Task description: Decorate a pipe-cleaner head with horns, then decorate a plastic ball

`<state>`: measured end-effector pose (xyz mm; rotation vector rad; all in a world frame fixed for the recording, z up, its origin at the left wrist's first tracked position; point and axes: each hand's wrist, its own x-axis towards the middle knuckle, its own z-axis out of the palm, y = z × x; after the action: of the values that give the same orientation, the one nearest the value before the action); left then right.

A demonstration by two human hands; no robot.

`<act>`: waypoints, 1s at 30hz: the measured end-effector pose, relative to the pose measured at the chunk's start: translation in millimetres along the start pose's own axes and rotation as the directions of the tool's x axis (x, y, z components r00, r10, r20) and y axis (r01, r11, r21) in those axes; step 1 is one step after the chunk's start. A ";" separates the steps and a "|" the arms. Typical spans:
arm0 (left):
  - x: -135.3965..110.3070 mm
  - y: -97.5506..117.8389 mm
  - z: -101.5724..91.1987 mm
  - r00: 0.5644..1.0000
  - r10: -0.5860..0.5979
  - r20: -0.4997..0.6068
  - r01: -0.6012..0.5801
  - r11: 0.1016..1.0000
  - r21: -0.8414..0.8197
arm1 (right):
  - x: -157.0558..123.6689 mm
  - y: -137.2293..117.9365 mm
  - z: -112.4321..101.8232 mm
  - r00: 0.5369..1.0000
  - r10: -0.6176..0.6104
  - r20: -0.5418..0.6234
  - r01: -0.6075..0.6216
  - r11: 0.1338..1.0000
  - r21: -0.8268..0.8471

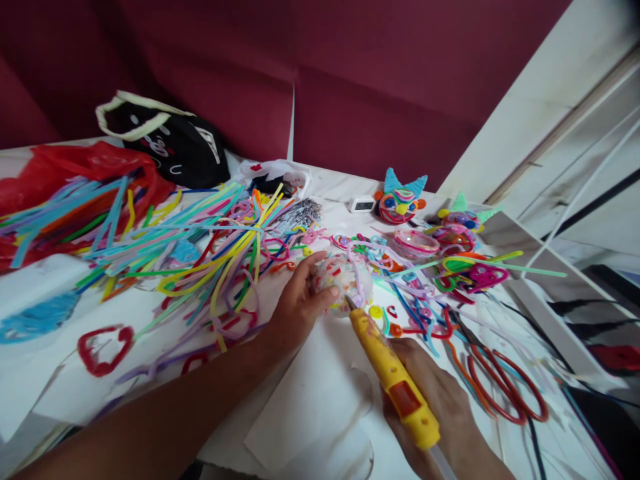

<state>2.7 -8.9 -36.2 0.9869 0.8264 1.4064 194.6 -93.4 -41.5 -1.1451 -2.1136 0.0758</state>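
My left hand (300, 303) grips a round clear ball (345, 277) wrapped in pale and coloured pipe cleaner pieces, holding it on the white table (310, 393). My right hand (440, 407) is closed round a yellow glue gun (393, 370) with an orange trigger. The gun's nozzle touches the lower side of the ball. Small curled pipe cleaner shapes lie just right of the ball.
A big heap of coloured pipe cleaners (190, 253) covers the left of the table, with a red plastic bag (75, 167) and a black pouch (170, 143) behind. Finished cat-face ornaments (400, 200) and a small white clock (363, 203) stand at the back. Red rings (505, 383) lie at right.
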 end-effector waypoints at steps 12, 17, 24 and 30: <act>0.9 0.8 -0.1 0.999 -0.001 -0.033 0.001 1.000 0.005 | -4.2 -2.5 2.5 0.999 0.047 0.014 -0.046 0.998 -0.044; 0.5 1.2 -0.4 0.999 -0.001 -0.042 0.000 1.000 -0.013 | -6.1 -2.7 3.5 0.998 0.057 0.031 -0.055 0.997 -0.048; -0.3 0.0 1.3 0.999 -0.006 -0.044 0.004 0.999 -0.044 | -5.8 -3.5 2.1 0.997 0.060 0.040 -0.060 0.998 -0.017; -0.8 0.3 2.0 0.996 -0.056 -0.066 0.053 0.997 -0.048 | -5.2 -3.0 2.4 0.999 0.032 0.035 -0.032 0.999 -0.007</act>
<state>4.4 -9.8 -35.1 0.8792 0.8604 1.4122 192.9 -98.4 -45.1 -1.1900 -2.1274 0.1046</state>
